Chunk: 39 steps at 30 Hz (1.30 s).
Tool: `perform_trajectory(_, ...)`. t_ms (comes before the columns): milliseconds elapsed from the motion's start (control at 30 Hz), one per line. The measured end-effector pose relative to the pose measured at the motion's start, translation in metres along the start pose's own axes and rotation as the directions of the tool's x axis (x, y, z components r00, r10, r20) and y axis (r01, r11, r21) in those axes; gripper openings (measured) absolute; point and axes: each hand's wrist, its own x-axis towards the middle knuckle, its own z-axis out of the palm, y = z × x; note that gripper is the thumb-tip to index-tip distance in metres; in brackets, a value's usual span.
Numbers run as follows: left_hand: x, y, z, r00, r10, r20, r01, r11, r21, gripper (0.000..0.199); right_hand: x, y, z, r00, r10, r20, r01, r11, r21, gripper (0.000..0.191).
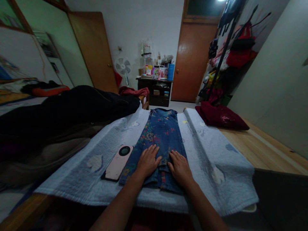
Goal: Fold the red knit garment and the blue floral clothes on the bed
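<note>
Blue denim cloth [166, 128] with a colourful floral print lies lengthwise on a light blue quilted cover [207, 150]. My left hand [148, 161] rests palm down on the near left part of the denim, fingers spread. Beside it, my right hand [179, 166] lies flat on the near right part, its fingers pointing away from me. The two hands are a short gap apart, and neither grips anything. A pink phone [117, 163] with a round dark camera ring lies left of the denim, near my left forearm.
Dark clothing [72, 109] is heaped at the left. A maroon cushion [220, 117] sits at the right on a wooden surface [260, 144]. Farther back are a white fan [123, 66], a dark shelf [154, 93] with items, and hanging bags [242, 48].
</note>
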Motion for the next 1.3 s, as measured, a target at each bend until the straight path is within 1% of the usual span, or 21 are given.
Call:
perform_trajectory(100, -0.001, 0.0, -0.001, 1.0, 0.008, 0.007, -0.008, 1.0, -0.003, 0.056, 0.0, 0.0, -0.001, 1.0, 0.02, -0.001, -0.02, 1.0, 0.0, 0.05)
perform_trajectory(267, -0.001, 0.0, -0.001, 1.0, 0.01, 0.014, -0.01, 1.0, 0.008, 0.057, 0.003, 0.001, -0.006, 1.0, 0.005, 0.027, -0.006, 1.0, 0.016, 0.059)
perform_trajectory(367, -0.001, 0.0, -0.001, 1.0, 0.017, -0.001, -0.017, 1.0, 0.016, 0.056, 0.01, 0.0, -0.011, 0.999, 0.005, 0.043, -0.007, 0.999, 0.054, 0.05)
perform_trajectory(433, -0.001, 0.001, 0.0, 1.0, 0.021, -0.017, -0.02, 0.999, 0.026, 0.053, 0.015, -0.004, -0.01, 0.999, 0.019, 0.026, -0.021, 0.997, 0.078, 0.044)
perform_trajectory(567, -0.001, 0.001, 0.002, 0.998, 0.023, -0.054, -0.021, 0.999, 0.047, 0.044, 0.017, -0.017, -0.001, 0.999, 0.027, -0.022, -0.025, 0.998, 0.064, 0.051)
perform_trajectory(700, 0.0, 0.0, 0.002, 0.997, 0.025, -0.07, -0.023, 0.999, 0.039, 0.044, 0.011, -0.022, 0.004, 0.999, -0.028, 0.037, 0.028, 0.999, 0.022, 0.053)
perform_trajectory(833, 0.001, 0.001, 0.002, 0.998, 0.015, -0.059, -0.014, 1.0, 0.027, 0.047, 0.007, -0.02, 0.0, 0.991, -0.072, 0.109, 0.071, 0.997, 0.014, 0.056)
perform_trajectory(933, 0.0, 0.001, 0.002, 0.998, 0.017, -0.062, -0.015, 1.0, 0.026, 0.046, 0.006, -0.02, -0.002, 0.987, -0.076, 0.143, 0.075, 0.997, 0.009, 0.058)
perform_trajectory(1067, 0.0, 0.001, 0.003, 0.996, 0.045, -0.071, -0.045, 0.999, 0.003, 0.045, 0.006, -0.021, -0.002, 0.987, -0.064, 0.15, 0.064, 0.998, 0.006, 0.058)
perform_trajectory(1200, -0.001, -0.001, 0.0, 0.995, 0.091, -0.045, -0.093, 0.995, -0.044, 0.042, 0.006, -0.021, -0.001, 0.988, -0.062, 0.143, 0.061, 0.998, 0.011, 0.058)
perform_trajectory(1300, -0.005, -0.002, -0.003, 0.995, 0.096, -0.026, -0.097, 0.995, -0.04, 0.043, 0.005, -0.021, -0.001, 0.989, -0.061, 0.136, 0.061, 0.998, 0.01, 0.058)
